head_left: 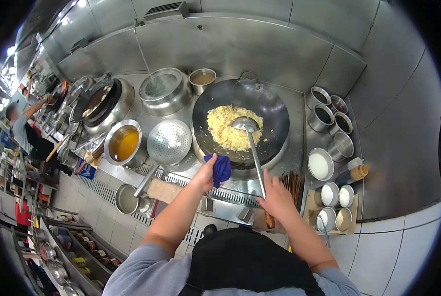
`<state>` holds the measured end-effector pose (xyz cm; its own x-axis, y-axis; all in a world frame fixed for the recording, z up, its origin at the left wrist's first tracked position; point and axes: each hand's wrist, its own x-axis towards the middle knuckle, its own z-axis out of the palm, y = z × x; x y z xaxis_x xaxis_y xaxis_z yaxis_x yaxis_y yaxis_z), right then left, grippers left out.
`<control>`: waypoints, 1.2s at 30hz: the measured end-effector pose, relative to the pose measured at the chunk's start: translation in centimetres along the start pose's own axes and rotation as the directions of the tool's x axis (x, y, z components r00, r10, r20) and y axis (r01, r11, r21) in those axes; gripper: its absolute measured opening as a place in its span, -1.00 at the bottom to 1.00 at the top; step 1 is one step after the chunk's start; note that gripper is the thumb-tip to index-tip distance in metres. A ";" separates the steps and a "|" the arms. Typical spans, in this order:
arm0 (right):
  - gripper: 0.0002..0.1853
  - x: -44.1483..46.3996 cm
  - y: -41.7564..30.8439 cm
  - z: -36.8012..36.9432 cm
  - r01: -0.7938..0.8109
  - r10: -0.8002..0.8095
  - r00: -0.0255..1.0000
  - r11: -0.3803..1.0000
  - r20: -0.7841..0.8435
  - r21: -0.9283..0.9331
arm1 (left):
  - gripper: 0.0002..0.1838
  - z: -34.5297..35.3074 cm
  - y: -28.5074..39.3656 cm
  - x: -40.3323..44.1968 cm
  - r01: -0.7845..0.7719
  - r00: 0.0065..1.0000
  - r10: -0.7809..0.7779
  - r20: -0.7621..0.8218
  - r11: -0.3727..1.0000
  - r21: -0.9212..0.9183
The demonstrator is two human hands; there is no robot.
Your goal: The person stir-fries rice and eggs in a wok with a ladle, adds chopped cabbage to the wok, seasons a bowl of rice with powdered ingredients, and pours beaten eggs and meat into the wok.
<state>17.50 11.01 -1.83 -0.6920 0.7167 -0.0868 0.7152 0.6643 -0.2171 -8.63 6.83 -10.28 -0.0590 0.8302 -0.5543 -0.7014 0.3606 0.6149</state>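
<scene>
A large black wok (277, 111) sits on the burner with yellow egg fried rice (220, 123) heaped in its middle. The bowl of a steel ladle (254, 148) rests on the rice, and its shaft slopes down toward me. My right hand (279, 198) holds this ladle low on the shaft, with the forefinger stretched along it; a wooden end (270, 220) shows below the hand. At the wok's near left edge, my left hand (204, 174) is closed on a folded blue cloth (222, 169). Whether a wok handle lies under the cloth is hidden.
Left of the wok are a perforated strainer (169, 142), a pot of orange oil (124, 144) and a lidded pot (165, 91) under running water. Several seasoning containers (320, 164) line the right side, beside a bamboo brush (292, 187). Another person (22, 128) works far left.
</scene>
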 end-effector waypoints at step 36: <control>-0.53 -1.6 -0.8 -6.8 -0.341 0.324 0.936 0.932 0.141 0.123 | -0.84 1.1 -0.7 -4.5 -0.021 0.984 0.028 -0.178 0.999 0.041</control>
<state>18.75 10.76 5.08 -0.4295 0.8558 -0.2882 0.8906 0.3485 -0.2923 -7.09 3.30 -7.61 -0.2040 0.7514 -0.6276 -0.6702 0.3601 0.6490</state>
